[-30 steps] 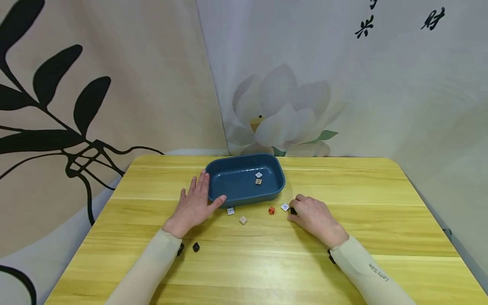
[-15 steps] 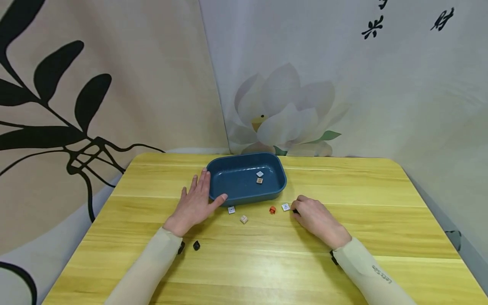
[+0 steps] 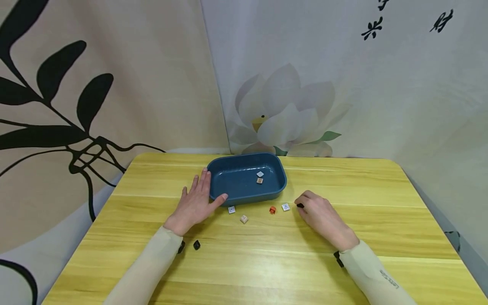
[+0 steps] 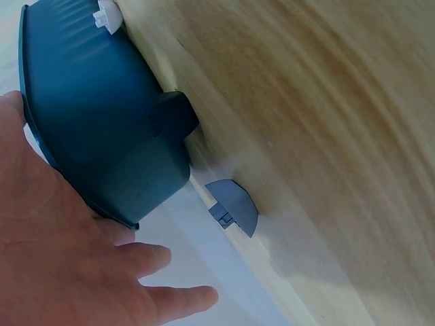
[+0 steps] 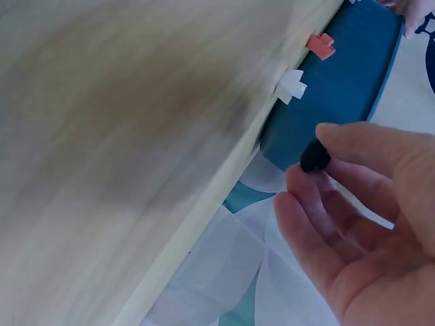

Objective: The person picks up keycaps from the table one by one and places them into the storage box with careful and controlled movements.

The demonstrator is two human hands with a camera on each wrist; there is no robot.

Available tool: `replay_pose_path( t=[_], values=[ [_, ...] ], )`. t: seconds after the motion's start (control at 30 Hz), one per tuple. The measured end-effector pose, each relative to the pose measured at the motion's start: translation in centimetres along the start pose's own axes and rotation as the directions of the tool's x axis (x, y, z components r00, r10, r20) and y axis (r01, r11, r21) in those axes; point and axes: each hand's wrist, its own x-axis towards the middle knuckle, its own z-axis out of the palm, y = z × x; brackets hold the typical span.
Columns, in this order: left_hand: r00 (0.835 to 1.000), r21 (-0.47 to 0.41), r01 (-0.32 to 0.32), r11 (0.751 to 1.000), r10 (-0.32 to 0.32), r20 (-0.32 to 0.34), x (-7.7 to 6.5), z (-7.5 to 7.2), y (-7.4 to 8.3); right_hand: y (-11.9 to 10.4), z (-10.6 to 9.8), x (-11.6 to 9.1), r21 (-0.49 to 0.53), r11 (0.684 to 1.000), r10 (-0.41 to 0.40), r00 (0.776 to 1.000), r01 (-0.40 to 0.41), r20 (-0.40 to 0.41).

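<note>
In the head view my left hand (image 3: 193, 206) lies along the left end of a blue tray (image 3: 249, 201), fingers straight and thumb stretched over its near edge. My right hand (image 3: 320, 216) pinches a small black piece (image 5: 315, 156) between thumb and fingertips, right of the tray; its exact kind is unclear. Inside the tray sit a white tile (image 3: 260, 174) and a beige tile (image 3: 259, 181). Nearest the right hand on the table are a white tile (image 3: 286, 207) with a printed square and a small red piece (image 3: 272, 209).
A white tile (image 3: 231, 209) lies against the tray's near side, with a beige cube (image 3: 244, 219) in front of it. Another black piece (image 3: 196, 245) lies by the left wrist. The wooden table (image 3: 267, 271) ends at a printed curtain (image 3: 171, 84).
My right hand has shifted slightly right and away from the white tile, taking the pinched black piece with it. The left hand has kept its place on the tray.
</note>
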Motion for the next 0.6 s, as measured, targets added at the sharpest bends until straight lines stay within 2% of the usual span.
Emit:
replay_pose_path(
  t=[0.13, 0.3, 0.6],
  values=[
    [1.000, -0.003, -0.005, 1.000, 0.005, -0.004, 0.0, 0.1, -0.1, -0.1, -0.1, 0.0, 0.002, 1.000, -0.022, 0.997, 0.023, -0.072],
    [1.000, -0.004, -0.008, 1.000, 0.008, -0.001, 0.1, 0.3, -0.2, -0.3, -0.5, 0.0, 0.009, 1.000, -0.014, 0.990, 0.015, -0.142],
    [1.000, 0.004, -0.005, 1.000, 0.005, -0.005, 0.1, 0.2, 0.0, -0.9, -1.2, 0.6, 0.028, 0.999, -0.033, 0.972, 0.041, -0.232]
  ],
)
